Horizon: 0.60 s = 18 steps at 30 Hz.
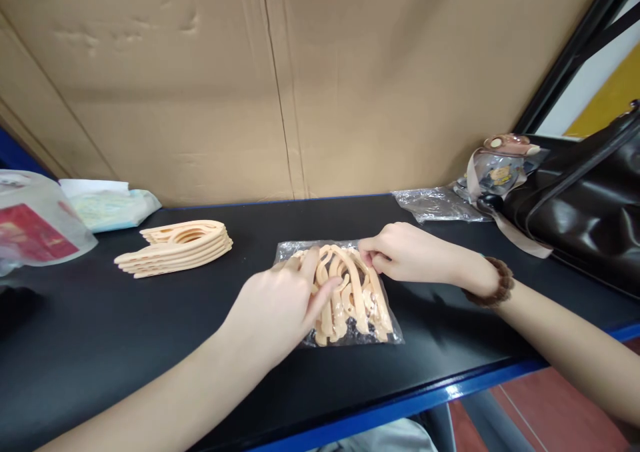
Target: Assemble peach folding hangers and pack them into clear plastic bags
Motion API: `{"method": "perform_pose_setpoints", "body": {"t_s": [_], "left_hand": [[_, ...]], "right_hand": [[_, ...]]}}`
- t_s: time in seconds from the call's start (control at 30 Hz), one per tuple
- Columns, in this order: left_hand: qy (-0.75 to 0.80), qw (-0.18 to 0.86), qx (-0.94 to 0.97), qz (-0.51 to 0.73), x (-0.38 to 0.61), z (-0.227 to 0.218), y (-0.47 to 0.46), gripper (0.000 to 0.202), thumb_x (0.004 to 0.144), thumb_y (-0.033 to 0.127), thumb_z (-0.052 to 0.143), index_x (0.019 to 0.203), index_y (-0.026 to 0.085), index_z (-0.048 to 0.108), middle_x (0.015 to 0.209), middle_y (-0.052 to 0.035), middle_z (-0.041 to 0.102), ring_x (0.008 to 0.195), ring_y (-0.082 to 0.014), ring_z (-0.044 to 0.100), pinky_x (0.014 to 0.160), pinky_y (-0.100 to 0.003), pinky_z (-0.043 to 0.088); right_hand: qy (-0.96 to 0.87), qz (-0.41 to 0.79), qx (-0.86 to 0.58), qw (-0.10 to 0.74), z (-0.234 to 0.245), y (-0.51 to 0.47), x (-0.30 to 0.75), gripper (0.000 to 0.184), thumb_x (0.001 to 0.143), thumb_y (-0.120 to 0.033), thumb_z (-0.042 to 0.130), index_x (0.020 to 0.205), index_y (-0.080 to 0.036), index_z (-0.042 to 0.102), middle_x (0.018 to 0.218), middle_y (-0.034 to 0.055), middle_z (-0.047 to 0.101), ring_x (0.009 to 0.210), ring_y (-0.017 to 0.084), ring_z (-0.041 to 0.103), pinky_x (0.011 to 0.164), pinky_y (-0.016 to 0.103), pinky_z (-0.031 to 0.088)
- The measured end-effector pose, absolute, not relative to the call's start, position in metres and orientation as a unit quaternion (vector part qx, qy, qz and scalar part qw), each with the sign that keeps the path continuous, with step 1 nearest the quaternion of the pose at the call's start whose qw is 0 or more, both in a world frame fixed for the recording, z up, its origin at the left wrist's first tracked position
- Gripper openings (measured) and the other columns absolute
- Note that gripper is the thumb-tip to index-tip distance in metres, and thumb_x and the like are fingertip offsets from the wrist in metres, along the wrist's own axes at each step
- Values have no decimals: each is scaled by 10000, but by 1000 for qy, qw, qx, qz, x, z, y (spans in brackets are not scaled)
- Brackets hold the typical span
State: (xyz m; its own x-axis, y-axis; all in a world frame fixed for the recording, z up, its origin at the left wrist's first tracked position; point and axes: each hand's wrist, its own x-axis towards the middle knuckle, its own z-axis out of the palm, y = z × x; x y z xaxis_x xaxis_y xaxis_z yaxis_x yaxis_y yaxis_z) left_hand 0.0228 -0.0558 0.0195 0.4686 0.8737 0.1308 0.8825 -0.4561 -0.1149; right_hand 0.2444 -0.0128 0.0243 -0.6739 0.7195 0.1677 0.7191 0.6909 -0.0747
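A clear plastic bag [385,325] full of peach plastic hangers [357,292] lies on the black table [150,332] in front of me. My left hand [277,305] rests flat on the bag's left side with fingers stretched out over the hangers. At the bag's top right edge, my right hand [400,252] pinches the plastic with curled fingers; a brown bead bracelet [493,282] sits on that wrist. Left of the bag lies a loose stack of the same peach hangers [175,247].
A cardboard sheet [300,85] walls off the back. A brown leather bag [580,212] and a small packaged item [497,169] stand at the right, beside an empty clear bag [435,205]. Plastic packets [35,229] and a white pack [107,205] sit far left. The blue table edge [450,389] runs near me.
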Motion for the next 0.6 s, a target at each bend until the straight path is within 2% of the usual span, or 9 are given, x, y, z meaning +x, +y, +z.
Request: {"method": "perform_pose_setpoints", "body": {"t_s": [0.03,0.07,0.13,0.2,0.27,0.37,0.47,0.53,0.6], "left_hand": [[-497,72,-863,-52,22,16,-56,549,960,469,269,1324,97,443,991,-171,711,888,-306,690,756,-424,514],[-478,61,-873,-77,21,13,-54,603,952,511,284,1383,97,373,1124,-188,677,1040,-317,643,909,-492,462],[-454,36,-884,-105,16,6,-48,690,932,578,292,1433,102,290,1340,-200,548,1278,-326,471,1083,-588,259],[-449,-11,-887,-106,9,2,-37,726,926,604,266,1447,98,255,1450,-195,424,1377,-320,330,1117,-611,159],[-447,-62,-887,-103,2,-1,-25,709,938,587,231,1462,110,222,1500,-176,349,1412,-304,254,1129,-599,138],[-442,-110,-882,-116,-8,-3,-8,650,956,546,185,1482,164,182,1519,-130,332,1428,-283,214,1140,-573,139],[-465,-100,-868,-144,-14,-4,2,652,958,543,181,1482,156,187,1520,-137,327,1434,-295,188,1141,-567,139],[-475,-75,-860,-170,-14,-2,3,664,957,548,193,1470,127,220,1519,-158,319,1433,-304,186,1140,-555,158],[-455,-45,-868,-194,-11,3,-1,631,959,538,224,1435,130,296,1490,-154,369,1407,-296,254,1130,-518,223]], "right_hand": [[-916,-4,-392,90,25,-15,243,200,758,-86,441,623,-181,554,508,-25,483,466,94,369,533,265,242],[-916,-4,-391,89,26,-17,242,212,749,-83,441,586,-179,538,500,-22,477,462,95,363,531,267,244],[-919,27,-384,82,28,-21,238,220,719,-65,445,554,-176,542,499,-19,502,465,95,389,532,258,265],[-923,104,-364,65,29,-26,234,227,705,-46,448,596,-180,595,509,-29,550,476,91,445,542,232,306],[-925,192,-324,52,28,-31,229,257,703,-24,448,672,-187,643,537,-44,594,495,83,490,559,204,347],[-930,265,-248,52,21,-38,220,298,689,15,439,723,-179,663,602,-43,621,529,76,503,571,183,377],[-924,319,-202,59,15,-44,215,314,693,28,420,733,-163,666,630,-33,617,533,73,499,536,174,379],[-911,352,-191,96,14,-46,215,315,707,28,405,731,-156,660,628,-32,615,535,70,518,522,167,387],[-905,325,-203,185,16,-44,219,301,727,18,401,726,-156,647,633,-28,618,548,72,535,532,171,396]]}}
